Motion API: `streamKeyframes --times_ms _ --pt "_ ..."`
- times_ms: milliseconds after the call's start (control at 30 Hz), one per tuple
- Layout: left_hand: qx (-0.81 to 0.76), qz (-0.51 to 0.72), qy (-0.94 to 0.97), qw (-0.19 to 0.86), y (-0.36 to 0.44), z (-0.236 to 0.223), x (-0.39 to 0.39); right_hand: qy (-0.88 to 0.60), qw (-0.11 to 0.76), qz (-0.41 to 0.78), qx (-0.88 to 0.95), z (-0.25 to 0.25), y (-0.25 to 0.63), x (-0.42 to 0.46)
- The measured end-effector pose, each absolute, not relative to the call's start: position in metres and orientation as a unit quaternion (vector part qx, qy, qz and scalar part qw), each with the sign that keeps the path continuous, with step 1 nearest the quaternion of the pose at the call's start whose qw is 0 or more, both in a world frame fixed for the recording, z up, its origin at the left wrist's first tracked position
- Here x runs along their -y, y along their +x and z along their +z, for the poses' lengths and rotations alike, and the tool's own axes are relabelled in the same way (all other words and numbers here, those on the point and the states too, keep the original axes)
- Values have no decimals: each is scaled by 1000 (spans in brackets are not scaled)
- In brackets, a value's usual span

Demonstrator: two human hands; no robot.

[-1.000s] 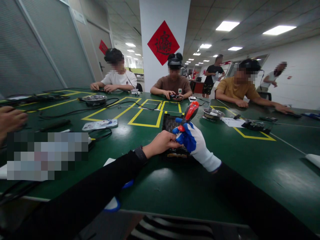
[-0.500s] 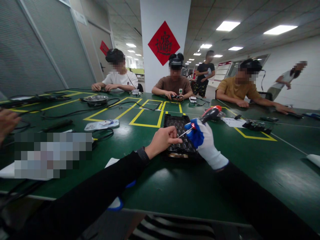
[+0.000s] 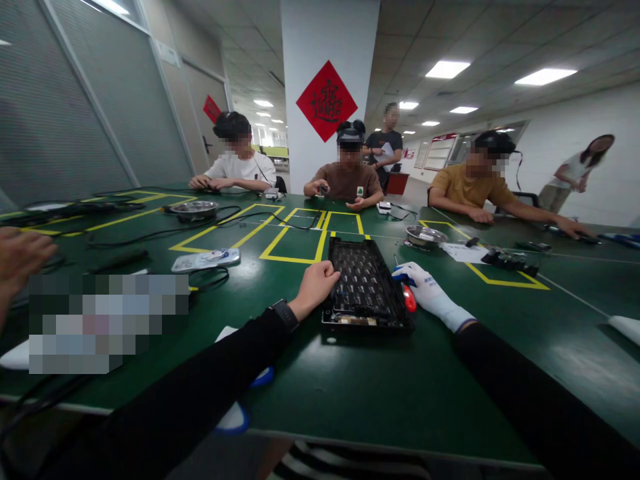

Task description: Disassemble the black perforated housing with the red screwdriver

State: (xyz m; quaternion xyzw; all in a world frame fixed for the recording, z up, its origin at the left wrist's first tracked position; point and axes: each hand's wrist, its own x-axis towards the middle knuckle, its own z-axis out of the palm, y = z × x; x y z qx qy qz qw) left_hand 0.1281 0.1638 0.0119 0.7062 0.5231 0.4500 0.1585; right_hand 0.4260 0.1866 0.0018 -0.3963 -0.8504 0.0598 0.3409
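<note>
A black plastic case [image 3: 367,277] lies in front of me, its inside marked with a repeating pale pattern. My left hand [image 3: 316,288], bare and with a dark watch at the wrist, is curled closed at the case's left edge. What its fingers hold, if anything, is hidden. On the case's right side, my right hand [image 3: 423,288] wears a white and blue glove. Its fingers are around a screwdriver [image 3: 409,299], low at the tabletop. The red handle end points toward me and the thin shaft shows beyond the fingers.
A metal bowl [image 3: 424,236] stands past my right hand, another bowl [image 3: 194,211] at the far left. A phone-like slab [image 3: 206,260] and cables lie left. A white and blue glove [image 3: 233,420] hangs at the near edge. Another person's hand [image 3: 25,260] is at far left; several people sit opposite.
My right hand has lowered the screwdriver from above the case to the table on its right. My left hand has drawn back to the case's left edge, away from the screwdriver's shaft.
</note>
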Motion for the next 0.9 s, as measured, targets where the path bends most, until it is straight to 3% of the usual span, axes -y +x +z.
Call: streamKeyframes --times_ms 333,533,600,700,867,900 --pt "-559 376 729 123 125 13 -157 -421 359 114 825 -1 429 -188" --pt "-565 371 726 129 124 14 -155 -455 542 113 698 13 418 -190" --pt "-567 372 723 132 124 13 -156 -450 564 85 687 27 405 -193" --pt "-570 364 723 139 124 13 -156 -452 429 39 781 49 374 -201" --pt "-563 365 731 126 124 13 -157 -509 81 -64 855 58 318 -227" --pt "-562 364 732 125 124 13 -157 -517 62 -71 851 55 311 -232"
